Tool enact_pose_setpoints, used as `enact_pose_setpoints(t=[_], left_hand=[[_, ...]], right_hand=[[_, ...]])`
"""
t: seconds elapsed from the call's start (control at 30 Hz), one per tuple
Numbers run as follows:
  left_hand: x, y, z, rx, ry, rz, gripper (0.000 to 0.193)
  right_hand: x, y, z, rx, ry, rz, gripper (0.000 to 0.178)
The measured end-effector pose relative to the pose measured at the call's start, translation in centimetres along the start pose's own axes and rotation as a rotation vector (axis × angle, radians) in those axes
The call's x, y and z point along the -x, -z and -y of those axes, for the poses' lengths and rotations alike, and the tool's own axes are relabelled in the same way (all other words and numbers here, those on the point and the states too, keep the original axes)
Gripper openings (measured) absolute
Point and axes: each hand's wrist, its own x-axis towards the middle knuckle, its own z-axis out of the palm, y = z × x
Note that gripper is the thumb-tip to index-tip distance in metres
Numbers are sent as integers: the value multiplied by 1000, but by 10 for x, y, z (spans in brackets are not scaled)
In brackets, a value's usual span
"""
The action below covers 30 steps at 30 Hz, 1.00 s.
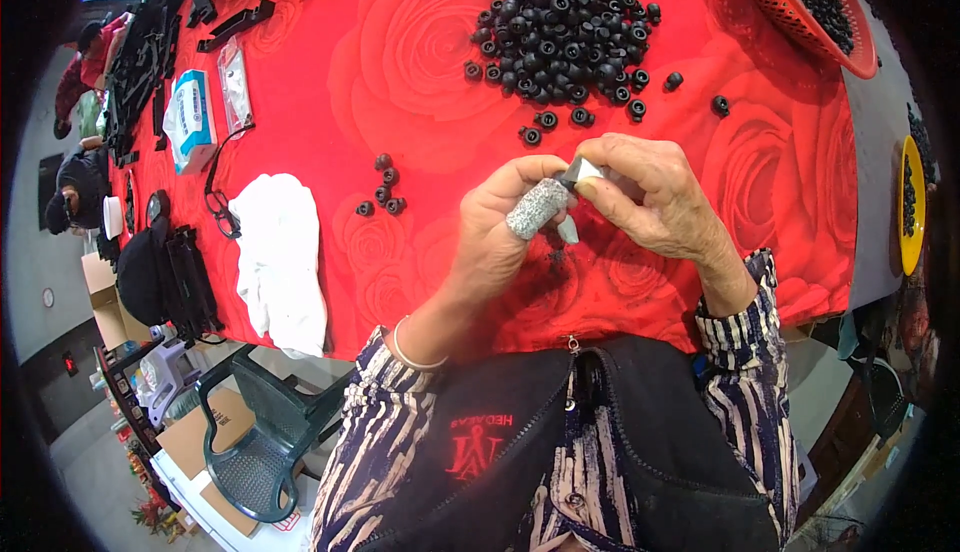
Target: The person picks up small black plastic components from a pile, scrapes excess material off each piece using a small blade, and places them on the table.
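Note:
In front of me, above the red tablecloth [400, 82], my two hands meet. My left hand [500, 207] is closed, its thumb in a grey speckled wrap [537, 209]; a small black plastic part [568, 183] shows at its fingertips, mostly hidden. My right hand [650, 192] pinches a small blade with a white wrapped grip [588, 169], its dark metal end against that part. Beyond my hands lies a large heap of small round black plastic parts [565, 32]. To the left, several similar parts [383, 193] form a small group. Black specks are scattered on the cloth below my hands.
At the far right stands a red basket [860, 57] of black parts; a yellow tray [912, 242] is beyond the table edge. Leftward lie a white cloth [280, 262], glasses [222, 214], a tissue pack [190, 122] and long black pieces [150, 62]. A green chair [255, 452] stands lower left.

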Motion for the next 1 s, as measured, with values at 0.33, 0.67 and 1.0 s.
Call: enact_pose_setpoints(t=[0.33,0.67,1.0], left_hand=[[0,4,9,-22,-53,-2,24],[0,-2,12,-91,-149,-44,26],[-4,-1,7,5,-145,-24,25]], right_hand=[[0,-4,0,26,-4,-30,17],[-1,-5,3,20,-60,-20,16],[-3,-4,11,-127,-168,-60,14]])
